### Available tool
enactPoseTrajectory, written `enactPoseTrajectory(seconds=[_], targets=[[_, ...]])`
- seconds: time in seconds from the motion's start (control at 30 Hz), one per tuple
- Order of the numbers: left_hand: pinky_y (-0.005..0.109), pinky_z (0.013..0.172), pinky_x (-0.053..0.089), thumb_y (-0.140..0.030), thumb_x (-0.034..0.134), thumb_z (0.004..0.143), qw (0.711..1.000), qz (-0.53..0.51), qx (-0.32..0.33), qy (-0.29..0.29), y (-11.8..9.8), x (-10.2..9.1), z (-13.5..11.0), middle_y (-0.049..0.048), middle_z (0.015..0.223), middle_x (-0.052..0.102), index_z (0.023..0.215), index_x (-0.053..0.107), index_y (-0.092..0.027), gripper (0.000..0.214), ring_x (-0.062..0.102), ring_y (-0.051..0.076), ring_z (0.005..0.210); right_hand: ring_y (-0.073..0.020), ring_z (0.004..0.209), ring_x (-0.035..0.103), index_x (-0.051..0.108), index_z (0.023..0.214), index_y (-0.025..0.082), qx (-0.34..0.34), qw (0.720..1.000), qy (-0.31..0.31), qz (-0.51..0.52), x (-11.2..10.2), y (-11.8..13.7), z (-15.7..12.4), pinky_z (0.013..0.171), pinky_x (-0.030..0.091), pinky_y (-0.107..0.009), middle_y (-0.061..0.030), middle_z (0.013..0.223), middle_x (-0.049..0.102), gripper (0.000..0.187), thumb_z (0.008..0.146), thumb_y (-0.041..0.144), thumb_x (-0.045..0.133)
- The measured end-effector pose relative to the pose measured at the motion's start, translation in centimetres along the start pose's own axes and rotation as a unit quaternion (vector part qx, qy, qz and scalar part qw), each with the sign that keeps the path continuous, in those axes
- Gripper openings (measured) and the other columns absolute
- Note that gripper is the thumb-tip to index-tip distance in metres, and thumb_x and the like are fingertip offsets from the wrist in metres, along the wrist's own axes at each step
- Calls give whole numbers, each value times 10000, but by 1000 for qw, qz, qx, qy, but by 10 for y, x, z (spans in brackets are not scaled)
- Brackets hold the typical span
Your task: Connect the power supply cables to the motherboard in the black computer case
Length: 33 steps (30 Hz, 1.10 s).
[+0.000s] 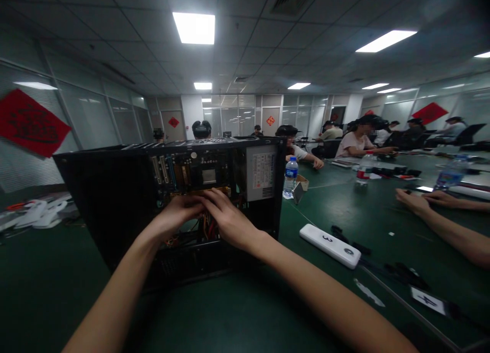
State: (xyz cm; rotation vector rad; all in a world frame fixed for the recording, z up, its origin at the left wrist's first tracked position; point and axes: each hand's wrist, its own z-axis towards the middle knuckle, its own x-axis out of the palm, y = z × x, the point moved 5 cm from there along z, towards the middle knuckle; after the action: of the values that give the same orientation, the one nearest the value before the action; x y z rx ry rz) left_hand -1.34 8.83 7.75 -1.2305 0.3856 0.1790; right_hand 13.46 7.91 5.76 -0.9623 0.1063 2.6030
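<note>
An open black computer case (pixel 115 190) stands on the green table (pixel 237 317), its motherboard and grey power supply (pixel 261 172) exposed. Both my hands reach inside it, side by side. My left hand (pixel 176 213) has its fingers curled down among the cables below the motherboard. My right hand (pixel 225 215) lies over the same spot, fingers bent and pressed together near a yellow part. What the fingers grip is hidden by the hands themselves.
A white power strip (pixel 329 245) marked 3 lies right of the case, with black cables and a label marked 4 (pixel 427 300). A water bottle (pixel 290 177) stands behind. Another person's hands (pixel 421 200) rest at right. Several people sit farther along the table.
</note>
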Motion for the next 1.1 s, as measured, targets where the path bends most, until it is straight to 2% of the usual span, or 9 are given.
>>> enactPoseTrajectory(seconds=[0.1, 0.27, 0.4, 0.5, 0.6, 0.73, 0.87, 0.97, 1.1], targets=[[378, 903, 522, -403, 673, 763, 999, 12, -26, 16, 2, -2, -2, 107, 1094, 731, 1037, 726, -133, 388, 661, 243, 1001, -243, 1420, 326, 337, 1477, 105, 8, 1000, 11, 9, 7, -6, -2, 1175, 359, -428, -173, 1458, 422, 541, 940, 47, 351], [389, 1030, 462, -312, 687, 713, 993, 95, -15, 66, 1, -2, -3, 46, 1134, 732, 1078, 722, -190, 386, 639, 247, 1114, -236, 1298, 499, 458, 1388, 101, 33, 999, 26, 30, 14, -14, -5, 1082, 465, -385, -174, 1380, 516, 494, 902, 25, 408], [397, 948, 517, -296, 672, 712, 990, 131, 2, 51, 5, -2, -3, 75, 1146, 726, 1172, 675, -170, 477, 677, 254, 1035, -230, 1230, 574, 477, 1341, 96, 84, 994, 28, 68, 14, -21, -7, 1038, 489, -370, -168, 1320, 584, 456, 892, 26, 442], [389, 944, 516, -262, 612, 782, 970, 234, 55, 27, 6, -1, -3, 83, 1152, 723, 1163, 681, -175, 397, 679, 250, 1031, -241, 1172, 618, 491, 1304, 102, 130, 987, 54, 77, 16, -24, -9, 989, 505, -372, -163, 1263, 627, 392, 914, 69, 464], [381, 998, 483, -233, 588, 831, 932, 340, 128, 11, 7, 1, -1, 71, 1165, 718, 1134, 699, -202, 325, 655, 247, 1098, -230, 1146, 631, 481, 1301, 146, 168, 981, 77, 66, 14, -27, -9, 953, 501, -346, -131, 1244, 643, 385, 922, 84, 467], [366, 1003, 482, -268, 527, 913, 890, 410, 197, -10, 18, -4, 1, 82, 1211, 684, 1193, 677, -210, 323, 636, 229, 1119, -232, 1024, 658, 493, 1295, 182, 223, 966, 128, -12, 11, -35, -11, 850, 510, -329, -102, 1152, 669, 349, 951, 143, 448], [398, 1053, 450, -283, 463, 943, 853, 486, 185, -39, 32, -13, 0, 110, 1315, 596, 1309, 604, -198, 402, 571, 254, 1205, -234, 1119, 557, 607, 1164, 201, 214, 967, 114, -79, 6, -40, -10, 895, 484, -316, -97, 1176, 618, 267, 948, 152, 459], [399, 1036, 462, -259, 459, 930, 832, 531, 162, -20, 37, -11, -2, 112, 1309, 581, 1323, 592, -203, 419, 572, 259, 1186, -250, 1160, 479, 653, 1075, 165, 181, 972, 102, -108, 5, -38, -9, 959, 452, -339, -110, 1187, 577, 236, 927, 123, 475], [392, 1034, 455, -259, 460, 924, 842, 523, 131, -2, 36, -6, 4, 107, 1305, 601, 1354, 558, -203, 445, 577, 256, 1193, -232, 1092, 496, 663, 1043, 133, 196, 969, 127, -85, 10, -40, -11, 959, 444, -334, -114, 1125, 563, 209, 897, 110, 514]])
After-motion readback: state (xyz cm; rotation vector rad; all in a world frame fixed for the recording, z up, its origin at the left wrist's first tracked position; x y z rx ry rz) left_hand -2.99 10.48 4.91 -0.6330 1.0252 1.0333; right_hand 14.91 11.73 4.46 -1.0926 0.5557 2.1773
